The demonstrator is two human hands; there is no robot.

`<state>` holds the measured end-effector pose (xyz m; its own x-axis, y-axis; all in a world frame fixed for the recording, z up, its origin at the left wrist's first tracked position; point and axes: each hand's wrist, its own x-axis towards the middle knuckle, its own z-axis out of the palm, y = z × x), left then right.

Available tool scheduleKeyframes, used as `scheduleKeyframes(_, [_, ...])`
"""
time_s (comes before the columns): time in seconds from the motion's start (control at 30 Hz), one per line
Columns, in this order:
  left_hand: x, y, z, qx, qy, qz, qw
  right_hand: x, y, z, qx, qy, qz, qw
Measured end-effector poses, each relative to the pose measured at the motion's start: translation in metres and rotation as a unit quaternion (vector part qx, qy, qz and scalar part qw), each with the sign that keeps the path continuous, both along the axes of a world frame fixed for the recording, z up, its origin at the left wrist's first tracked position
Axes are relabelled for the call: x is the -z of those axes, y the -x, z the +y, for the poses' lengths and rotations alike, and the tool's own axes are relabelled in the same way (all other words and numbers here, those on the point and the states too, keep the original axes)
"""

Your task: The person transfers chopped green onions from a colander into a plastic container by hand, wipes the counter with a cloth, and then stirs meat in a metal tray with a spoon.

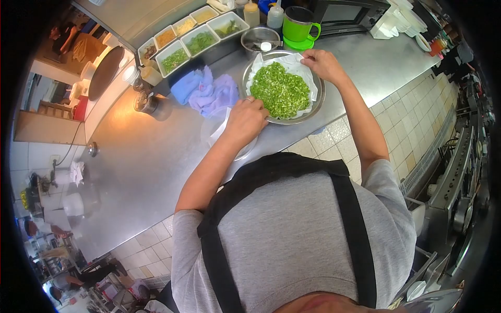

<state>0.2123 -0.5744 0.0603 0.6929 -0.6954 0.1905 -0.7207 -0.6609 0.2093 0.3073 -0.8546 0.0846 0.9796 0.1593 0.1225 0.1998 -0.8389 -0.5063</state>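
Note:
A round metal bowl (321, 100) lined with white paper towel (294, 64) stands at the counter's near edge. Chopped green onions (280, 91) are heaped on the paper. At the bowl's upper right, my right hand (323, 66) pinches the paper's edge between thumb and fingers. My left hand (247, 121) is closed at the bowl's lower left, its fingertips against the paper and green onions; what they grip is hidden. Under my left wrist sits a clear round container (245, 149) with white paper in it. A purple-blue cloth (209, 92) lies crumpled beside my left hand.
Several white trays of toppings (200, 43) stand along the back. A metal pot (260, 39), a green mug (298, 26) and squeeze bottles (275, 15) sit behind the bowl. A black oven (347, 15) is at back right, a lidded jar (145, 103) to the left.

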Motion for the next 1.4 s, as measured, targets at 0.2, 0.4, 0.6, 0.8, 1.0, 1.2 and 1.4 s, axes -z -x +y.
scheduleKeyframes(0.2, [0.002, 0.0, 0.002, -0.002, 0.022, 0.002, 1.0, -0.011, 0.005, 0.005, -0.002, -0.053, -0.036, 0.998])
scheduleKeyframes(0.4, [0.003, -0.002, 0.003, 0.003, 0.029, 0.001, 1.0, -0.018, 0.007, 0.011, 0.054, -0.074, -0.062, 0.994])
scheduleKeyframes(0.6, [0.001, -0.001, 0.004, 0.002, 0.017, 0.012, 1.0, -0.024, 0.011, 0.015, 0.077, -0.144, -0.084, 0.983])
scheduleKeyframes(0.8, [0.002, -0.002, 0.003, 0.004, 0.025, -0.003, 1.0, -0.033, 0.014, 0.017, 0.071, -0.176, -0.133, 0.973])
scheduleKeyframes(1.0, [0.002, -0.001, 0.003, 0.004, 0.026, 0.006, 1.0, -0.047, 0.016, 0.018, 0.063, -0.194, -0.173, 0.964])
scheduleKeyframes(1.2, [-0.001, 0.0, 0.003, -0.001, 0.037, 0.011, 0.999, -0.064, 0.026, 0.028, -0.008, -0.202, -0.203, 0.958])
scheduleKeyframes(1.4, [-0.012, -0.002, 0.009, -0.01, 0.111, 0.04, 0.993, -0.066, 0.037, 0.031, -0.106, -0.14, -0.254, 0.951])
